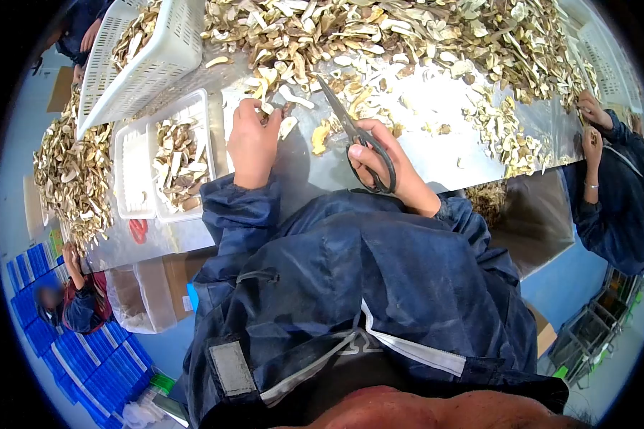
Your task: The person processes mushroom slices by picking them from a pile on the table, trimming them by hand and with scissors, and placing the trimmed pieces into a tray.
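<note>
My left hand [254, 146] is at the table with its fingers curled and pinched around a dried mushroom slice [266, 113], mostly covered by the fingertips. My right hand [392, 166] grips a pair of dark scissors [350, 127]; fingers pass through the handle loops, and the blades point away toward the mushroom pile. Pale slices lie just beyond my left hand, one whitish [295, 98]. A yellowish slice [320, 137] rests between the two hands.
A large heap of dried mushroom slices [408, 32] spreads across the far side of the metal table [300, 171]. At left stand a white divided tray [132, 171] and a tilted white basket [139, 79]. Co-workers' hands [592, 143] are at the right edge; other people are at left.
</note>
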A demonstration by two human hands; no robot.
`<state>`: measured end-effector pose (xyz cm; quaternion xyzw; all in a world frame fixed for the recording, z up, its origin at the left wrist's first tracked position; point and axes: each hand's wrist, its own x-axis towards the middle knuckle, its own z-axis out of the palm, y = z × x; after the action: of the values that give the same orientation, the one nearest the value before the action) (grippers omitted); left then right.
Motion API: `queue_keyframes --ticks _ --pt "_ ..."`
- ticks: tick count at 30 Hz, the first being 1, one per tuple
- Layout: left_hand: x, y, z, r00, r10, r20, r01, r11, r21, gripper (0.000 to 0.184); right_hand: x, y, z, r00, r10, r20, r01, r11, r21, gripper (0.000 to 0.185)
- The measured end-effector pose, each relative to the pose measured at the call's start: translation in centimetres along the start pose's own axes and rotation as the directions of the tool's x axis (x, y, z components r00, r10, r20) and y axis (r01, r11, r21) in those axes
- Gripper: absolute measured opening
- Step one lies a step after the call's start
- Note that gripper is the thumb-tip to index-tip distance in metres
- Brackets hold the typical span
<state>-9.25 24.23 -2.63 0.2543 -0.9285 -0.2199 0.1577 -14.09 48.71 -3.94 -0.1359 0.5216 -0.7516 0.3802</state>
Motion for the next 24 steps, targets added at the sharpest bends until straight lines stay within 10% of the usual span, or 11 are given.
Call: queue_keyframes --ticks 9,12,16,24 --pt "-0.2 -0.9 0.4 0.991 0.115 -0.063 -0.127 0.960 -0.249 0.018 -0.4 -0.7 0.6 1.000 0.023 -0.020 -0.024 0.995 -0.096 0.037" --pt "-0.4 -1.8 0.8 0.982 -0.095 0.161 0.183 0.659 -0.730 0.013 -0.6 -0.8 0.4 1.000 -0.012 -0.001 0.011 0.975 -0.223 0.042" --pt "-1.4 1.0 -2.0 0.915 -0.177 0.363 0.398 0.246 -0.884 0.012 -1.3 -1.7 1.2 0.995 -0.099 0.012 0.095 0.899 -0.427 0.048" --pt "-3.5 2.5 -1.6 0.898 -0.097 0.429 0.440 0.204 -0.875 0.004 -1.4 -2.6 2.5 0.997 -0.072 -0.007 0.056 0.828 -0.559 0.050"
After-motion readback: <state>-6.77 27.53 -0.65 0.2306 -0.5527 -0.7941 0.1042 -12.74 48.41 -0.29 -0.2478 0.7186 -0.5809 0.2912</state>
